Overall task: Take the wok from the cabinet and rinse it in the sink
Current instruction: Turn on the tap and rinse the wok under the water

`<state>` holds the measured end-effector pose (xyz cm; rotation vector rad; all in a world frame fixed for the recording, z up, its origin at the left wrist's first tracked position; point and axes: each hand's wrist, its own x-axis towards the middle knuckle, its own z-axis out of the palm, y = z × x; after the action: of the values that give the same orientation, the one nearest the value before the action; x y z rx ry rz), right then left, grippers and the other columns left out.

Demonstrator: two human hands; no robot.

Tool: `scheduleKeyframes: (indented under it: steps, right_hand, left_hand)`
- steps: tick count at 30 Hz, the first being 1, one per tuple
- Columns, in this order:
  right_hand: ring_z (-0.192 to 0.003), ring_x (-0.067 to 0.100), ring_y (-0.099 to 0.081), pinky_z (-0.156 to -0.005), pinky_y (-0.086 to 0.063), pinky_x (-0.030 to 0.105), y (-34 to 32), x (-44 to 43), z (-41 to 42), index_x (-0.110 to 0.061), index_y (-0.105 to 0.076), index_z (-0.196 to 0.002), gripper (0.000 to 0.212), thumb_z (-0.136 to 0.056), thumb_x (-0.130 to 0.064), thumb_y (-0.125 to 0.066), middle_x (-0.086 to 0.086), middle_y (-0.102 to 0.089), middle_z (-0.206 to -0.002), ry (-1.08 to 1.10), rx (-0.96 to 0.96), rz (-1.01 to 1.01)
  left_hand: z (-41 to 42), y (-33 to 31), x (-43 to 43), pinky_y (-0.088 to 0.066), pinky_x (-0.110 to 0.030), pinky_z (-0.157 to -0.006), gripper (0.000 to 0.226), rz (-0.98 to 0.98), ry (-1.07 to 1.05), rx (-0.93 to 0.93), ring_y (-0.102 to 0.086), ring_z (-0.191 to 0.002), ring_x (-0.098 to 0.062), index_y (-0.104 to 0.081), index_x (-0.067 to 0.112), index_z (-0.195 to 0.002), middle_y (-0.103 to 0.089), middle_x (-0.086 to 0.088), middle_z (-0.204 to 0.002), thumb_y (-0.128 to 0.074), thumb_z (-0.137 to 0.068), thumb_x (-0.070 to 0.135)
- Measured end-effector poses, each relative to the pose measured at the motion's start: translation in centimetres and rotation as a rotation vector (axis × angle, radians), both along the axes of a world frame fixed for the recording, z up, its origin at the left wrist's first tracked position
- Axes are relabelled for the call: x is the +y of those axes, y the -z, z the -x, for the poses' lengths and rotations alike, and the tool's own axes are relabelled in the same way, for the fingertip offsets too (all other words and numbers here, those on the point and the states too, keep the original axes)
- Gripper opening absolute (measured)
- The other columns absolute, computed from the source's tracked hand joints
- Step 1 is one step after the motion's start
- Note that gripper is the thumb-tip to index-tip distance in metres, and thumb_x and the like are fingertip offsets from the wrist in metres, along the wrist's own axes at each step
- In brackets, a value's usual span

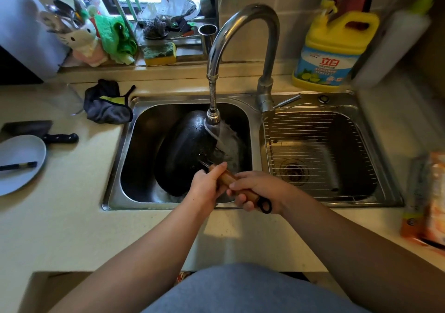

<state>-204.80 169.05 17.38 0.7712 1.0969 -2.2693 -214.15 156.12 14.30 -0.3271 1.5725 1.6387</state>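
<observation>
The black wok (pixel 185 153) stands tilted on its side in the left basin of the steel sink (pixel 115 187), its dark outer side facing left. Water runs from the curved faucet (pixel 240 23), whose hose nozzle (pixel 213 117) hangs just above the wok's rim, and splashes onto the wok's right side. My left hand (pixel 207 185) grips the wooden handle (pixel 228 180) close to the wok. My right hand (pixel 260 190) grips the same handle further back, by its black hanging loop (pixel 265 205).
The right basin (pixel 361 125) holds a wire rack. A yellow detergent jug (pixel 334 50) stands behind it. Left of the sink lie a dark cloth (pixel 108 103), a cleaver (pixel 41 131) and a grey plate (pixel 19 161) with chopsticks. Packets (pixel 428 199) sit at the right edge.
</observation>
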Motion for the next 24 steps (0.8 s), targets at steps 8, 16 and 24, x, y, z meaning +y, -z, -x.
scheduleKeyframes:
  steps: [8, 16, 24]
  right_hand:
    - [-0.051, 0.009, -0.059, -0.038, -0.051, 0.019, -0.2, -0.2, -0.2, -0.002, -0.052, -0.116, 0.036, -0.083, -0.012, -0.065, 0.009, -0.066, -0.076, 0.205, -0.08, 0.353]
    - [-0.048, 0.009, -0.059, -0.038, -0.051, 0.019, -1.4, -1.7, -0.2, -0.001, -0.054, -0.111, 0.027, -0.088, -0.015, -0.059, 0.01, -0.064, -0.073, 0.367, -0.09, 0.449]
    - [-0.059, 0.017, -0.066, -0.047, -0.058, 0.023, -4.4, -2.7, 0.7, -0.001, -0.051, -0.13, 0.037, -0.098, -0.018, -0.054, 0.019, -0.064, -0.087, 0.51, -0.019, 0.452]
  left_hand:
    - [0.7, 0.1, 1.3, -0.058, -0.027, -0.058, 0.037, 0.096, 0.033, 0.1, -0.068, -0.068, -0.017, -0.061, 0.004, -0.111, -0.068, -0.011, -0.088, -0.071, -0.086, 0.029]
    - [0.9, -0.2, 2.0, -0.051, -0.03, -0.058, 0.033, 0.19, 0.111, 0.19, -0.061, -0.065, -0.017, -0.059, 0.005, -0.102, -0.062, -0.007, -0.079, -0.069, -0.084, 0.032]
    - [2.8, -2.8, 2.8, -0.042, -0.017, -0.035, 0.021, 0.184, 0.191, 0.118, -0.051, -0.033, -0.007, -0.059, 0.009, -0.079, -0.054, 0.003, -0.046, -0.067, -0.084, 0.027]
